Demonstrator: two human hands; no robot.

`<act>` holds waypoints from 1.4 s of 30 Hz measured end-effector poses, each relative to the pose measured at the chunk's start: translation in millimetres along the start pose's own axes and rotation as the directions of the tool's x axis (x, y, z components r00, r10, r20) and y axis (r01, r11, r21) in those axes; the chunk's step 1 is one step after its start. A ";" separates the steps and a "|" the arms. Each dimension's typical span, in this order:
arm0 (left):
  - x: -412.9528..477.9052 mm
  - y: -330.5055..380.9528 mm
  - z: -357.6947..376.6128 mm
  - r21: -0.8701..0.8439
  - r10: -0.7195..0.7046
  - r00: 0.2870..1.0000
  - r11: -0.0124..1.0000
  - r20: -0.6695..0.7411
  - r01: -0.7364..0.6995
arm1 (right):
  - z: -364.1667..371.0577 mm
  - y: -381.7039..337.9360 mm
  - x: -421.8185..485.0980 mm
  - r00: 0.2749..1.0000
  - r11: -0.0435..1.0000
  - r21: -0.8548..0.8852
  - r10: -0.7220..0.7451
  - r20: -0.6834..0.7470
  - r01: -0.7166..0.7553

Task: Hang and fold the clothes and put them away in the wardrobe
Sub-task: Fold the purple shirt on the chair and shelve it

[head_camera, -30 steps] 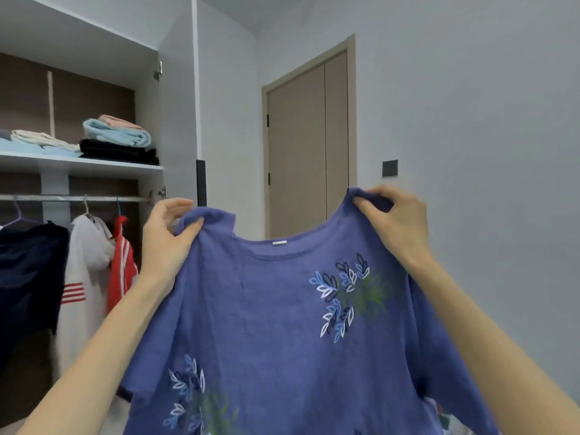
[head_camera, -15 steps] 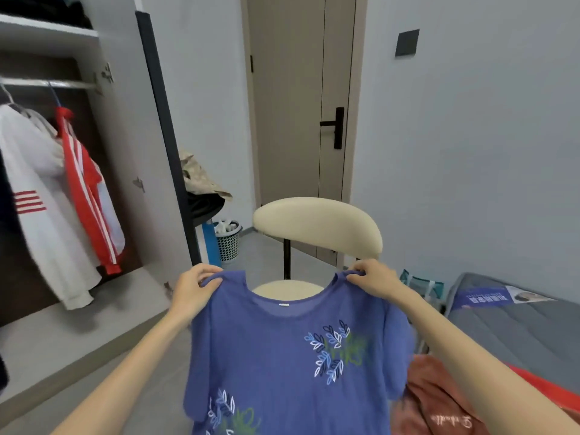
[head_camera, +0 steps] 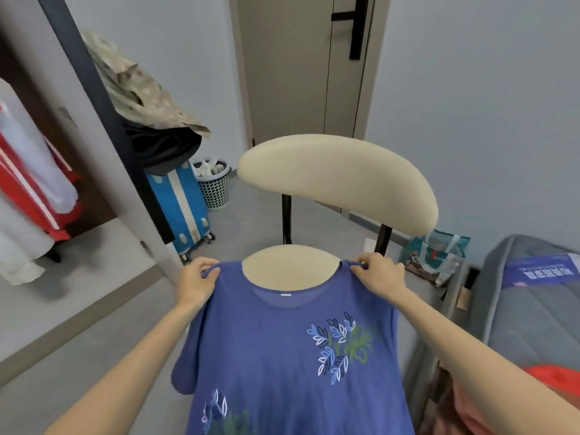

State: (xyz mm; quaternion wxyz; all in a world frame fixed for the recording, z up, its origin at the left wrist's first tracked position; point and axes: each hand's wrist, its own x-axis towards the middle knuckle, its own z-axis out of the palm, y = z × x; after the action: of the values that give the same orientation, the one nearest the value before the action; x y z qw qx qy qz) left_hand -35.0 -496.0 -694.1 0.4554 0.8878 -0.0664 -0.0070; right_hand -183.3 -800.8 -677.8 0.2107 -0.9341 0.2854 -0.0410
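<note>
A blue T-shirt (head_camera: 282,350) with leaf embroidery is spread out in front of me, over the seat of a cream chair (head_camera: 339,180). My left hand (head_camera: 196,279) pinches its left shoulder and my right hand (head_camera: 379,276) pinches its right shoulder, both at the neckline's ends. The shirt's lower part runs out of the bottom of the frame. The open wardrobe (head_camera: 28,171) stands at the left, with a red-and-white jacket hanging inside.
A blue suitcase (head_camera: 179,205) with clothes piled on top stands by the wardrobe door. A small mesh bin (head_camera: 213,183) sits behind it. A grey mattress (head_camera: 530,296) and orange-red clothes (head_camera: 552,378) lie at the right. A closed door is behind the chair.
My view has tipped down from the wardrobe to the chair. Both hands have lowered the shirt from chest height to just over the chair seat, still holding its shoulders.
</note>
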 end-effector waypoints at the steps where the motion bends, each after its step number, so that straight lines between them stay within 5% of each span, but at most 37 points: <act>1: 10.8 -8.8 9.5 0.000 -0.025 1.000 1.000 0.006 0.025 | 10.7 1.7 12.6 1.000 1.000 -0.009 0.012 0.003 -0.012; 13: 75.2 -82.2 85.3 0.147 -0.176 0.984 0.973 -0.037 0.179 | 113.8 19.6 83.7 0.991 0.992 0.030 0.119 0.056 -0.120; 17: 57.3 -77.0 96.7 0.374 -0.031 0.998 0.926 -0.061 0.052 | 124.9 39.7 73.0 0.995 0.976 0.208 0.046 0.085 -0.063; 21: 8.2 -47.4 125.8 0.350 0.224 0.962 0.898 0.156 -0.266 | 119.9 63.9 44.8 0.992 0.964 0.235 0.127 0.004 -0.124; 24: -39.5 -25.5 161.1 0.373 0.191 0.872 0.847 0.450 -0.378 | 117.1 85.6 21.6 0.950 0.919 0.248 0.309 0.030 -0.307; 27: -76.2 -17.3 191.8 0.437 0.085 0.767 0.779 0.636 -0.448 | 119.5 111.9 4.6 0.890 0.825 0.338 0.438 0.125 -0.453; 31: -89.4 -23.6 208.1 0.537 0.002 0.759 0.705 0.651 -0.462 | 124.6 133.5 -8.0 0.821 0.655 0.498 0.492 0.290 -0.568; 34: -87.0 -25.4 209.4 0.558 -0.032 0.741 0.680 0.670 -0.475 | 131.1 141.2 -7.2 0.701 0.348 0.632 0.533 0.474 -0.692; 38: -82.1 -24.5 209.0 0.550 -0.069 0.709 0.684 0.702 -0.478 | 144.1 145.3 -7.9 0.538 -0.003 0.593 0.416 0.733 -0.805; 42: -78.0 -29.6 211.6 0.520 -0.069 0.688 0.710 0.722 -0.475 | 166.9 149.8 -6.8 0.521 -0.041 0.562 0.325 0.790 -0.826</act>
State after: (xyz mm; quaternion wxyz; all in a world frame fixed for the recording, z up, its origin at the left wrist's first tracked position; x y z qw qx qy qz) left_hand -124.4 -640.2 -845.6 0.0399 0.9038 -0.3365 -0.2614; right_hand -233.4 -847.3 -891.5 0.7544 -0.3768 0.5270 0.1060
